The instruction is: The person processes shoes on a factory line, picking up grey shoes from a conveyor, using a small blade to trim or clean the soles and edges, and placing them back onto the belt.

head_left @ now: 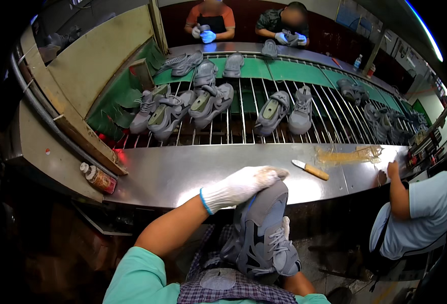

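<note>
A grey sneaker with pale laces is held tilted in front of my body, above my lap. My left hand, in a white knit glove with a blue cuff, is closed over its upper end. Behind the sneaker's right side, only a bit of my gloved right hand shows, pressed against it. The rest of that hand is hidden by the shoe. A knife with a short blade and yellow handle lies on the metal ledge, just beyond my left hand and to its right.
Past the ledge, several grey sneakers sit on a rack of metal rods, with green sheeting behind. A bottle stands at the ledge's left end. Yellowish residue marks the right. Two people work opposite; another person sits at right.
</note>
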{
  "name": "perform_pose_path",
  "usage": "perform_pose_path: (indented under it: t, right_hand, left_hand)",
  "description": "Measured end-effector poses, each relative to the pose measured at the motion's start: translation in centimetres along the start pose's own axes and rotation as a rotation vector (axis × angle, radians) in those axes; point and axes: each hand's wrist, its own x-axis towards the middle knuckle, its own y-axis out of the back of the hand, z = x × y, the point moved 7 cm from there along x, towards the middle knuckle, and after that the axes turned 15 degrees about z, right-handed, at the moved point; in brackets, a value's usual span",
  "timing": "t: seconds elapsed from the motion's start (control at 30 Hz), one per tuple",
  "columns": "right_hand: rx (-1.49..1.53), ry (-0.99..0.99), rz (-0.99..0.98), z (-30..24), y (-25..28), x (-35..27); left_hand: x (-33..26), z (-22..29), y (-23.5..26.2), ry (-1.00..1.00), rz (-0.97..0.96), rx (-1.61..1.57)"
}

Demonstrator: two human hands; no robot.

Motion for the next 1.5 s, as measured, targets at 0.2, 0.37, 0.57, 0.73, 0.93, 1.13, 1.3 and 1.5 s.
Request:
perform_pose_path:
  t: [0.2,0.37,0.57,0.73,0.93,1.13,1.3,1.5]
  right_hand:
    - [-0.241,-0.111,0.135,0.0,5.0,-5.0]
    - [-1.237,0.284,0.055,-3.6,-1.6,-6.9]
    - [-1.79,0.475,-0.616,-5.8,-7.4,-16.8]
    - [-1.835,0.878,-0.356,-6.2,-5.8,-13.9]
    - [-1.696,1.21,-0.387,-4.0,-9.3,-7.5]
    - [-1.949,0.791,-0.508,-2.5,-14.8,-1.3]
    - [-1.988,0.907,-0.54,-2.1,-16.9,3.7]
    - [-1.675,0.645,-0.528,-5.7,-11.7,-6.4]
  left_hand:
    - [-5.1,-2.7,1.2,-0.098,0.121,-0.153]
    - [-4.0,-2.2,5.3,-0.122,0.428,-0.085]
    - [-7.7,-8.2,9.3,0.138,0.364,0.102]
    - [-6.7,-8.8,9.1,0.199,0.201,0.219]
    - [-6.7,-9.2,10.0,0.253,0.169,0.232]
    - [-5.0,-9.3,10.1,0.281,0.116,0.249]
    - [-4.5,-8.5,9.8,0.215,0.091,0.236]
    - [-4.9,-8.7,10.8,0.192,0.118,0.305]
